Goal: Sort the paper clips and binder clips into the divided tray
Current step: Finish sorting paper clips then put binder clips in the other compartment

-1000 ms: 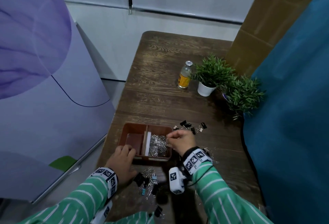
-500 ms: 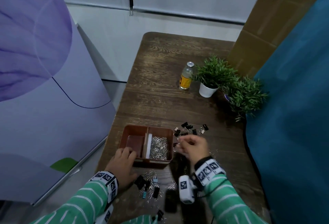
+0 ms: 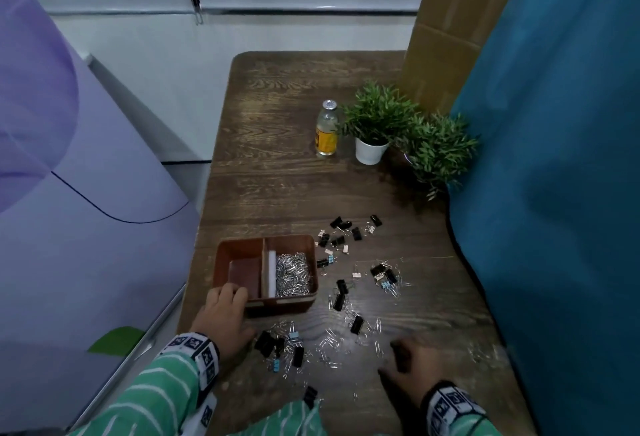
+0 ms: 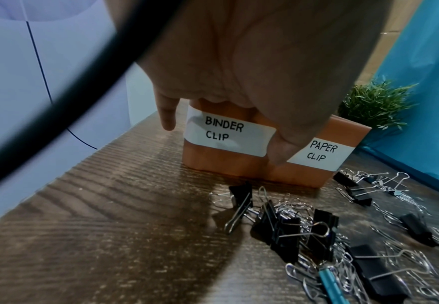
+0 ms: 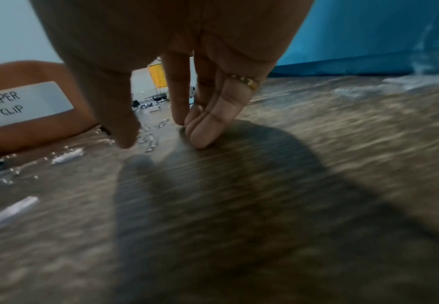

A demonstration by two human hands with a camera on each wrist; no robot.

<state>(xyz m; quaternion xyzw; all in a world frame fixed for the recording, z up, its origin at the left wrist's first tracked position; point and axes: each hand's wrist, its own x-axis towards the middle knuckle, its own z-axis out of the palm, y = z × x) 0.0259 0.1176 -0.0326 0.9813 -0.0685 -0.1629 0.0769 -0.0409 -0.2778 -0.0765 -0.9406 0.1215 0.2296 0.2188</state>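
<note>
Left hand (image 3: 225, 318) grips the divided tray's (image 3: 277, 304) near-left corner; paper clips (image 3: 292, 273) fill its right compartment. Right hand (image 3: 408, 366) has straight fingertips (image 5: 200, 139) touching the worktop (image 3: 294, 186), holding nothing, beside scattered binder clips (image 3: 277, 349).

Two white handwritten labels are stuck on the front wall of the brown divided tray (image 4: 213, 164), the side nearest the person. The label (image 4: 229, 133) on the tray's left half reads "BINDER CLIP" in black capital letters on two lines. The label (image 4: 319, 153) on the tray's right half reads "PAPER CLIP", also in black capitals on two lines; its left end is hidden behind a finger in the left wrist view, and it shows whole in the right wrist view (image 5: 23, 103). Beyond the tray stands a small bottle (image 3: 326, 129) with a yellow label, its print too small to read.
</note>
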